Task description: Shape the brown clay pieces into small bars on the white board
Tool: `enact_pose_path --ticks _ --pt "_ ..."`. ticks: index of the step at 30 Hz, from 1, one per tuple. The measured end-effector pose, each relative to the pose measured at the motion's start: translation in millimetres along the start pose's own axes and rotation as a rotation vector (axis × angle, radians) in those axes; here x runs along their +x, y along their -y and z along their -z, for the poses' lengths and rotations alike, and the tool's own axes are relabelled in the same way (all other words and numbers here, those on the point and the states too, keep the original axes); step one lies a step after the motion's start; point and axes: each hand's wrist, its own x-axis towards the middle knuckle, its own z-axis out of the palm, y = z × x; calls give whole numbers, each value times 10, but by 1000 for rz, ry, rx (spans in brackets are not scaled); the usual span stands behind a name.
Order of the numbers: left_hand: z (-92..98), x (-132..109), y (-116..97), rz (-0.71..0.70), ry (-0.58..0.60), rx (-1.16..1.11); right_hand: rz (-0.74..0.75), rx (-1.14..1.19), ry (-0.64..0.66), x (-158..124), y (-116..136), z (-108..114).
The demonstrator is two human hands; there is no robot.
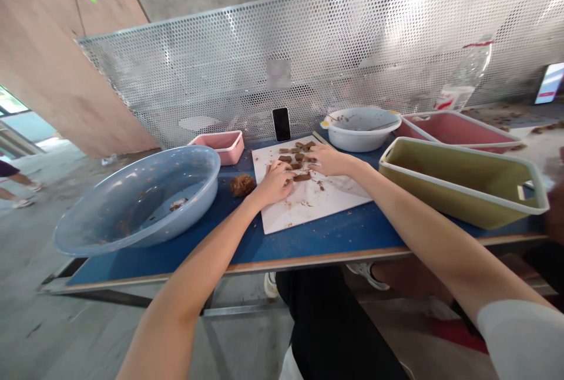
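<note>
While both forearms stretch out over the blue desk (308, 239), the hands meet on a white board (317, 204) at its middle, close together but not touching. The left hand (275, 183) rests palm down on the board's near left part, fingers curled over a brown piece; whether it pinches that piece I cannot tell. The right hand (328, 161) lies flat just beyond it, fingers spread out onto the pieces (294, 161) and clasping nothing that I can see. Those small brown pieces sit in a loose cluster on the far half of the board, with crumbs scattered around them. A rough brown lump (242, 185) lies on the desk just left of the board. Further left sits a big blue basin (141, 198), with a pink tub (220, 145) behind it. A phone (281, 124) stands upright against the mesh screen (352, 51). To the right are a white bowl (361, 128), a green bin (458, 183) and a red bin (453, 128).
</note>
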Motion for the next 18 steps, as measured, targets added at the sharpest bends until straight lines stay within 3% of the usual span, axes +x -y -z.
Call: enact_pose_path --ticks 5,10,15,18 --pt "-11 4 -1 4 1 -9 9 -16 62 7 -23 -47" --pt "-39 4 23 0 -6 6 9 -22 27 6 17 -49" --pt "-20 -2 36 23 -55 2 -39 84 -63 -12 159 113" --pt "24 -2 17 91 -136 -18 -171 60 47 -26 234 240"
